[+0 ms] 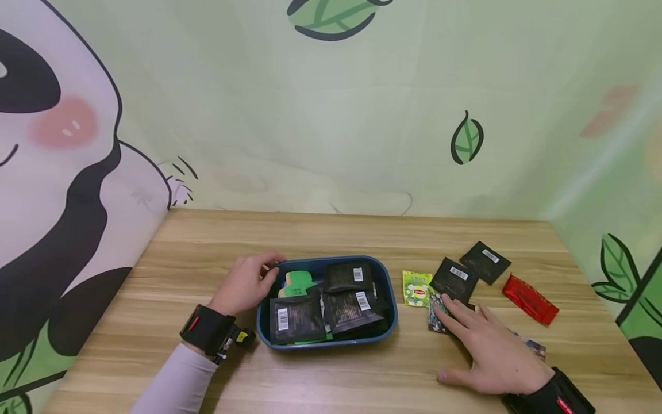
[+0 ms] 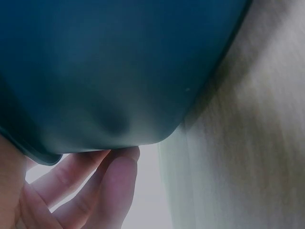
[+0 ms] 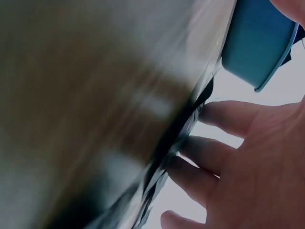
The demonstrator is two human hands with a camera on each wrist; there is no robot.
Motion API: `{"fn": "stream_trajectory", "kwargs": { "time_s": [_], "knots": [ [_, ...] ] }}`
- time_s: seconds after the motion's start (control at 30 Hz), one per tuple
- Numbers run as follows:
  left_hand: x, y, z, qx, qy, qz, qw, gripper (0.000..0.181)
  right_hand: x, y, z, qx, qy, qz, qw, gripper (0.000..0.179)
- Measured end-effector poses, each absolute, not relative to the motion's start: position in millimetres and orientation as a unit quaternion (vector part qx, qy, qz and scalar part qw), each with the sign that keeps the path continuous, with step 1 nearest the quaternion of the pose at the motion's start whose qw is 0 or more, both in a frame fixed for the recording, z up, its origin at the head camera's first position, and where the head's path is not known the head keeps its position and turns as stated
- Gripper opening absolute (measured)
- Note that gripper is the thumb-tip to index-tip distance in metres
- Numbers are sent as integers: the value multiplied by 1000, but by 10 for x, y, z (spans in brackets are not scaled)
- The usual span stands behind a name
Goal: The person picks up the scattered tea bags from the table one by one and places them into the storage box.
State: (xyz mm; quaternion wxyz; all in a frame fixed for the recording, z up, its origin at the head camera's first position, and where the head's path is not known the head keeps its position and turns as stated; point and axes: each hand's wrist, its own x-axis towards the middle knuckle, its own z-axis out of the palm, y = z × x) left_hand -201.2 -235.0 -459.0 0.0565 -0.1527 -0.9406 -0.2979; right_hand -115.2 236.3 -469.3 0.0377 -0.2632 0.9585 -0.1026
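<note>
A dark blue plastic bin (image 1: 394, 299) holds several black sachets (image 1: 351, 310) with white barcode labels and a green-and-cream packet (image 1: 299, 283). My left hand (image 1: 248, 284) holds the bin at its far left corner, fingers bent along the outer wall, as the left wrist view also shows. To the right of the bin, my right hand (image 1: 491, 348) lies over a patterned sachet (image 1: 436, 313) and other partly hidden packets. Its fingers are extended and spread, fingertips on the packets in the right wrist view, thumb held out to the side.
Beyond my right fingers lie a yellow-green tea sachet (image 1: 416, 287), a black sachet (image 1: 455, 277) and another black sachet (image 1: 485, 262). A red packet (image 1: 530, 299) is farther right. The wooden table (image 1: 331, 379) meets a printed wall cloth (image 1: 289, 144) at the back.
</note>
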Motion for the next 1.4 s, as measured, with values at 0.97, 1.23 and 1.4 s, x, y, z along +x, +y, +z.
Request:
{"fn": "stream_trajectory", "kwargs": {
  "time_s": [0.97, 1.23, 1.4],
  "knots": [
    [-2012, -2368, -4588, -155, -938, -305, 55, 27, -1410, 2177, -4605, -257, 961, -103, 16, 90],
    [-2013, -2360, -4591, -149, -936, -317, 46, 27, -1460, 2097, -4531, -273, 954, -126, 12, 78],
    [-2035, -2384, -4632, -142, -932, -331, 39, 27, -1491, 1955, -4281, -289, 942, -163, -39, 72]
  ]
}}
